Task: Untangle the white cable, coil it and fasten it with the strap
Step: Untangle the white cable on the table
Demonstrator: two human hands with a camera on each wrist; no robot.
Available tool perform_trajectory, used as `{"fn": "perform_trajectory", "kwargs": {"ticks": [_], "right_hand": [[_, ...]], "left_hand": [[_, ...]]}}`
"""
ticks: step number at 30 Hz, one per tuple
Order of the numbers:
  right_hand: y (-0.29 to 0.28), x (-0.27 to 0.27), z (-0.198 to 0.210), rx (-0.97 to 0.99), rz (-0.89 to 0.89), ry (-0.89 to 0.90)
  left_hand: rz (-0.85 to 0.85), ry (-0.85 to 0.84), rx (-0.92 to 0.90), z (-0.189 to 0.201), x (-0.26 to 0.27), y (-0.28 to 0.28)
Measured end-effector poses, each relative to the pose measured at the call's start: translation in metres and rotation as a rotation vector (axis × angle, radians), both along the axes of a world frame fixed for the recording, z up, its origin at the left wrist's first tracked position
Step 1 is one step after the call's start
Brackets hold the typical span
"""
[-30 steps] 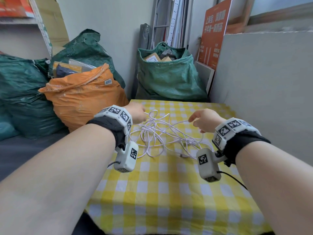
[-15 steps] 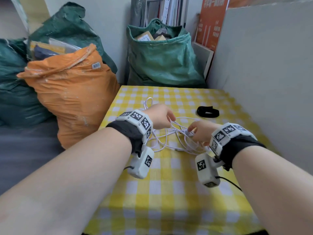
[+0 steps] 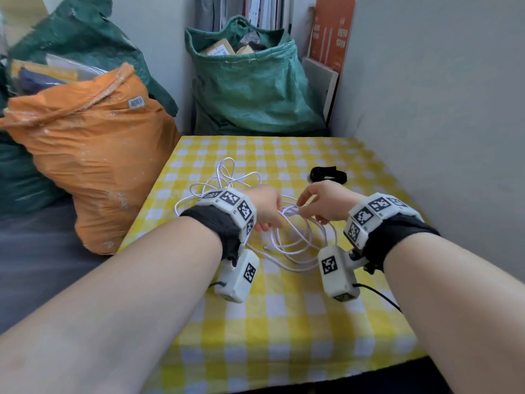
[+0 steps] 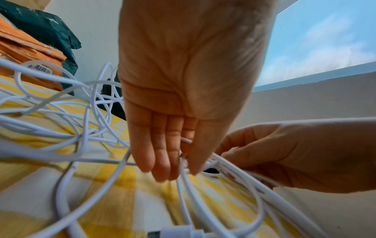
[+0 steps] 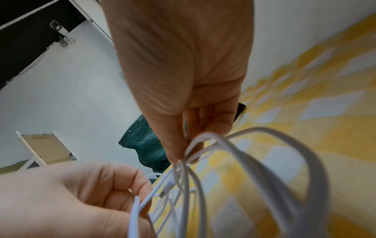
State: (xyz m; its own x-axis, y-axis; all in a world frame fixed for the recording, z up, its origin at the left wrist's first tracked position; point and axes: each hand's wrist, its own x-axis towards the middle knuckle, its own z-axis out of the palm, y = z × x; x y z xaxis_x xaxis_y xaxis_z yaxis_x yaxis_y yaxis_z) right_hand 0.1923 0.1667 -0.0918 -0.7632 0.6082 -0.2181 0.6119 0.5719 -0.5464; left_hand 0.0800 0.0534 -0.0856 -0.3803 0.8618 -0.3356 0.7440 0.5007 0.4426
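The white cable [image 3: 287, 245] lies in tangled loops on the yellow checked tablecloth [image 3: 284, 322]. My left hand [image 3: 272, 220] holds strands at the middle of the tangle. In the left wrist view my left hand [image 4: 183, 164] pinches a strand of the cable [image 4: 274, 196] between thumb and fingers. My right hand [image 3: 304, 211] meets it from the right. In the right wrist view my right hand [image 5: 183, 154] pinches several strands of the cable [image 5: 262, 128] together. The black strap [image 3: 328, 174] lies apart on the cloth, just beyond my right hand.
An orange sack [image 3: 93, 155] leans against the table's left edge. A green sack [image 3: 250, 86] stands behind the far edge. A grey wall panel [image 3: 440, 123] runs along the right side. The near half of the tablecloth is bare.
My hands have drawn together over the middle of the tangle, and both now pinch strands there. The view has tilted down, bringing the black strap into sight.
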Motion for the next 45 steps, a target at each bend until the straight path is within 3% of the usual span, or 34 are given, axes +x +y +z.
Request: {"fn": "perform_trajectory", "kwargs": {"ticks": [6, 13, 22, 28, 31, 34, 37, 42, 45], "right_hand": [[-0.004, 0.003, 0.018, 0.063, -0.050, 0.199], [-0.015, 0.004, 0.031, 0.011, -0.110, 0.333], [-0.038, -0.005, 0.036, -0.076, -0.039, 0.240], [-0.047, -0.010, 0.038, 0.044, -0.017, 0.179], [-0.047, -0.012, 0.040, 0.132, -0.037, 0.194], [-0.047, -0.013, 0.043, 0.169, -0.052, 0.217], [-0.046, -0.015, 0.043, 0.128, -0.058, 0.260], [-0.043, -0.017, 0.039, 0.070, -0.059, 0.334], [-0.044, -0.017, 0.035, 0.017, 0.005, 0.297]], "left_hand": [[0.140, 0.120, 0.081, 0.011, -0.014, -0.006], [0.373, -0.036, 0.305, 0.024, -0.030, -0.030], [0.364, -0.068, 0.474, 0.038, -0.031, -0.053], [0.412, -0.003, 0.577, 0.042, -0.041, -0.060], [0.444, 0.058, 0.530, 0.043, -0.050, -0.066], [0.362, 0.057, 0.355, 0.044, -0.054, -0.075], [0.258, -0.005, 0.219, 0.041, -0.054, -0.080], [0.227, -0.018, 0.211, 0.033, -0.051, -0.078], [0.151, -0.002, 0.116, 0.034, -0.047, -0.078]]}}
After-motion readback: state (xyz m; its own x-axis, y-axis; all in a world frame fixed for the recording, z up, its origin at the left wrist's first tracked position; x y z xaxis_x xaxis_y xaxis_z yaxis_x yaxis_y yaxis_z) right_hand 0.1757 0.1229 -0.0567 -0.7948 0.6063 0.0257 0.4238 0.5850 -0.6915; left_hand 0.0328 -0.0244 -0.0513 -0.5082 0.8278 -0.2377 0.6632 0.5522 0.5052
